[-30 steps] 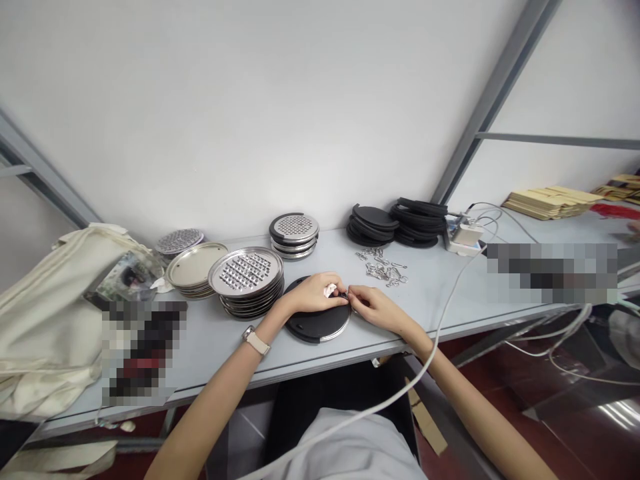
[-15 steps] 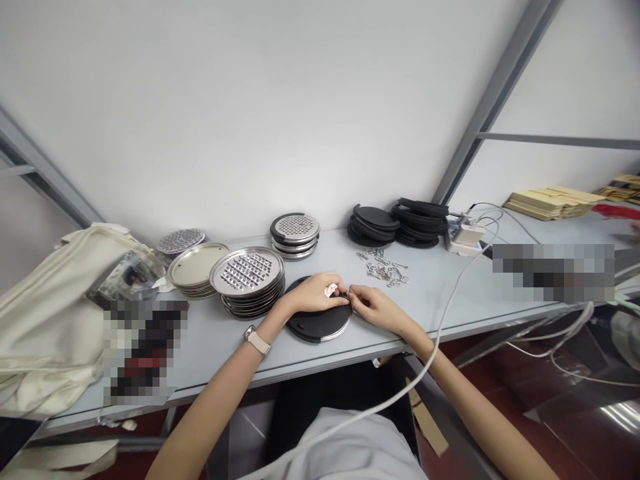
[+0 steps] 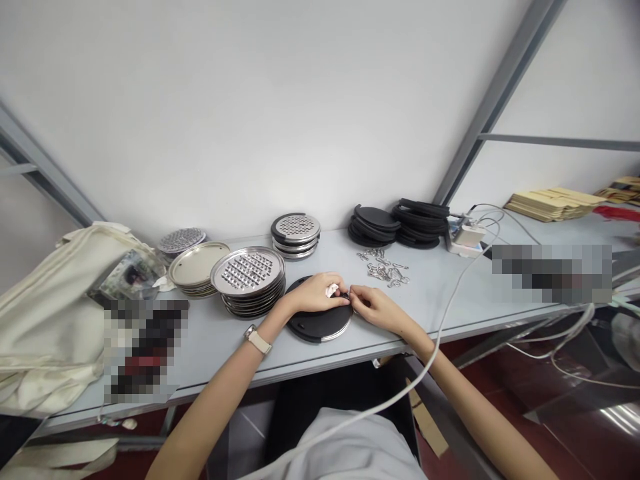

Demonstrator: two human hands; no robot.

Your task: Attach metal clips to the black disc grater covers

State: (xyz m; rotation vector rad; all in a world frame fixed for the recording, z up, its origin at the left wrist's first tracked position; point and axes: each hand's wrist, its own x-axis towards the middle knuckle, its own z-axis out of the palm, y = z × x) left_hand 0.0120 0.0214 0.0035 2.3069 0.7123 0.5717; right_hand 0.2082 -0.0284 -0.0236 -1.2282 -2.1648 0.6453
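A black round disc with a shiny metal rim along its near right side lies flat on the table. My left hand rests over its upper part, fingers curled in and closed at the disc's right edge. Something white shows at those fingers; I cannot tell whether it is a wrap or a scrap. My right hand meets it there, thumb and forefinger pinched together at the rim. Whatever small thing lies between those fingertips is hidden. Just beyond the hands is a loose pile of small metal clips.
Left of the disc stands a stack of round metal graters, with pale round plates beside it. Further back are more graters and black discs. A white cable crosses in front of my right forearm. Cream cloth lies at left.
Both hands stay at the disc's right edge in nearly the same pose. Only a very slight shift of the whole view shows.
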